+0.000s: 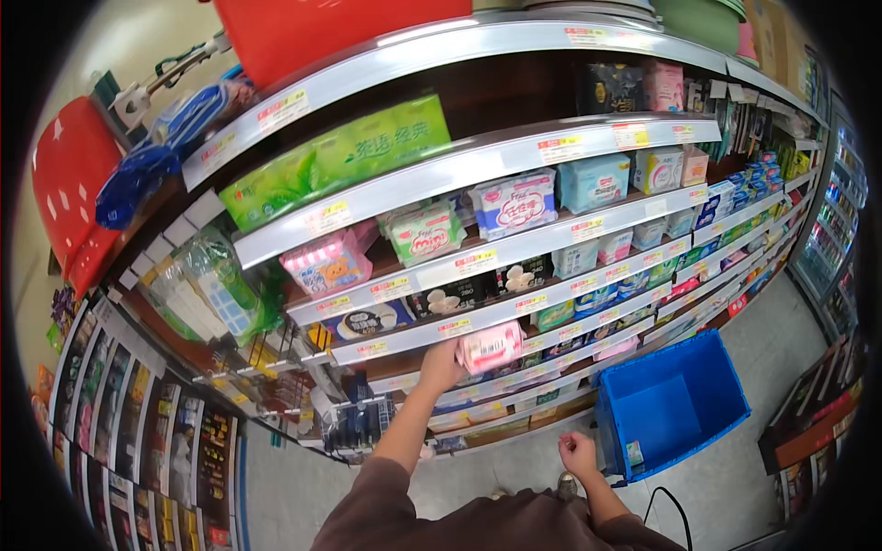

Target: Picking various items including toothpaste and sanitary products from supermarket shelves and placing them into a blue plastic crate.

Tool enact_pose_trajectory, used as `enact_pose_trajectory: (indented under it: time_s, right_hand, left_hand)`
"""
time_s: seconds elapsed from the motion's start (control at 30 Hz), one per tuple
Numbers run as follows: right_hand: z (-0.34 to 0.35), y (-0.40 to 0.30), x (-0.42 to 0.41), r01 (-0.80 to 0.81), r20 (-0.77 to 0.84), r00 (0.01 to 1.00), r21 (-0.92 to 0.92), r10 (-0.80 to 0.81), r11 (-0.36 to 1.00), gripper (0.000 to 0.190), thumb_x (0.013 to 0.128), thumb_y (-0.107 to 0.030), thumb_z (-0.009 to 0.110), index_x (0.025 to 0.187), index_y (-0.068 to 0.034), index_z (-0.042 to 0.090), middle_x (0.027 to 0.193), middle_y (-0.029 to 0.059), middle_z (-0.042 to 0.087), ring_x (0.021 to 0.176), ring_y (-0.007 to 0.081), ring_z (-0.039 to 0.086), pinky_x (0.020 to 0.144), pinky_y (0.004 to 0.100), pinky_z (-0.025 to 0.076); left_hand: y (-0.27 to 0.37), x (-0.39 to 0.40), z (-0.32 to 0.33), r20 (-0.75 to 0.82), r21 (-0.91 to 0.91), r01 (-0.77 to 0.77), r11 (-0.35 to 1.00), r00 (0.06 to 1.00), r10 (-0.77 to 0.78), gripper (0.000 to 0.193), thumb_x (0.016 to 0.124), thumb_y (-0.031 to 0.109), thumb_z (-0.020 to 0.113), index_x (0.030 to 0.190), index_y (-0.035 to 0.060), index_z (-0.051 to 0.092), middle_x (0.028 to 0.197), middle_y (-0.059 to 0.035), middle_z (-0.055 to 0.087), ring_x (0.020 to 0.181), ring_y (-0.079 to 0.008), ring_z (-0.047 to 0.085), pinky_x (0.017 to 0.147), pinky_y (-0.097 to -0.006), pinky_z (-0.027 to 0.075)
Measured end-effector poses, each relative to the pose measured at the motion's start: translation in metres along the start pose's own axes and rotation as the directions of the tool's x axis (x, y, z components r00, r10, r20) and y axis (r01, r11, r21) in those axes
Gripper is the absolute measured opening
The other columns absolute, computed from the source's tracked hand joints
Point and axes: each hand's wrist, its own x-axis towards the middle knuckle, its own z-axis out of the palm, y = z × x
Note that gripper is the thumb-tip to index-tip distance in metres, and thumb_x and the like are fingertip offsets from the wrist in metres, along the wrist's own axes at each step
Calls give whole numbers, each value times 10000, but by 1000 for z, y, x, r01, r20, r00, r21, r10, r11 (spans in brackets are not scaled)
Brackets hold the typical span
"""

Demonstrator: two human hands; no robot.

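Note:
My left hand (442,366) is closed around the left end of a pink and white soft package (491,346), held tilted in front of a lower shelf. Above it, dark packages (448,299) lie behind the price-label rail (441,329). My right hand (577,452) hangs low with its fingers curled, beside a blue plastic crate (672,406); whether those fingers are fully closed is hard to tell, and nothing shows in them. The crate's inside is bare except for a small label-like piece on its near wall.
Shelves of packaged goods (515,204) curve from left to right. A long green tissue pack (337,162) lies higher up. Red basins (344,31) stand on top. Hooks with hanging goods (269,355) project at the left. A dark display rack (816,420) stands right, before a glass-door cooler (830,220).

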Motion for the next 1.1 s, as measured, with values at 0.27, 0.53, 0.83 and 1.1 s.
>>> enact_pose_trajectory:
  time_s: [0.27, 0.53, 0.83, 1.1]
  right_hand:
    - [-41, -31, 2, 154, 5, 987, 245, -160, 957, 607, 750, -169, 830, 1282, -33, 570, 1162, 122, 662, 1013, 213, 654, 883, 339, 517]
    - [-86, 50, 22, -493, 484, 847, 559, 220, 666, 843, 738, -163, 860, 1430, -5, 405, 1295, 103, 584, 1185, 207, 562, 1002, 361, 483]
    - [-219, 237, 48, -692, -217, 483, 499, 849, 521, 792, 703, -335, 883, 1232, 27, 418, 1050, 134, 632, 922, 220, 644, 819, 337, 532]
    - [-155, 415, 15, -785, 149, 584, -144, 798, 602, 948, 632, -343, 908, 1297, 139, 436, 1224, 198, 632, 1069, 287, 641, 950, 346, 496]
  left_hand:
    - [88, -119, 52, -99, -138, -119, 983, 989, 105, 711, 683, 291, 859, 1252, 24, 527, 1190, -162, 612, 1061, -337, 616, 927, -442, 480]
    - [133, -187, 215, 477, -643, 579, 502, 815, -328, 627, 911, 228, 697, 1406, -14, 398, 1267, -123, 587, 1137, -189, 570, 989, -336, 466]
    - [191, -123, 219, 706, 34, 414, 910, 634, -315, 562, 834, 324, 715, 1275, 11, 563, 1207, -172, 629, 1048, -321, 639, 916, -409, 507]
    - [199, -196, 202, 767, 235, 413, 880, 478, -429, 547, 854, 344, 686, 1273, 14, 567, 1221, -192, 625, 1118, -367, 605, 948, -431, 494]
